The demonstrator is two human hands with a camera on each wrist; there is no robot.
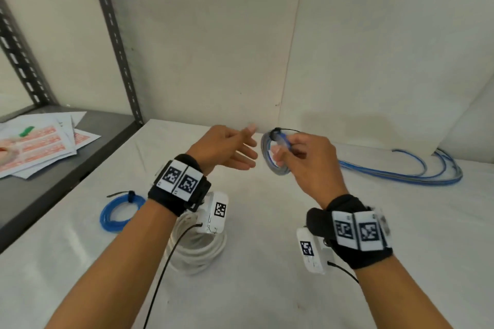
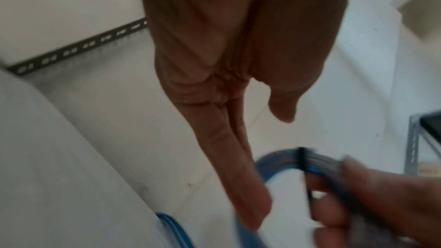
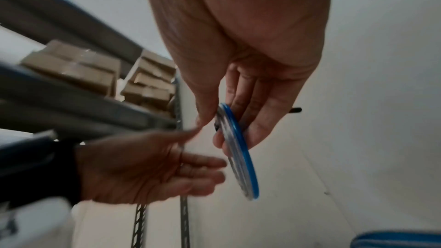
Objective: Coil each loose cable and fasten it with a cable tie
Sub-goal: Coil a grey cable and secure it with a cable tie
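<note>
Light, springy grey-blue coil [image 1: 275, 153] is pinched in right hand [image 1: 302, 157] beside black tie [image 1: 275, 133], best held there; left hand [image 1: 227, 149] is spread, empty.

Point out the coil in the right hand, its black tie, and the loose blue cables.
coil [image 1: 267, 160]: head view, lower left arc
black tie [image 1: 275, 133]: head view, its head
loose blue cables [image 1: 417, 179]: head view, middle strands

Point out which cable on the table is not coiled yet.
The long blue cable sprawled loose at the far right; the blue coil and white coil lie wound.
</note>
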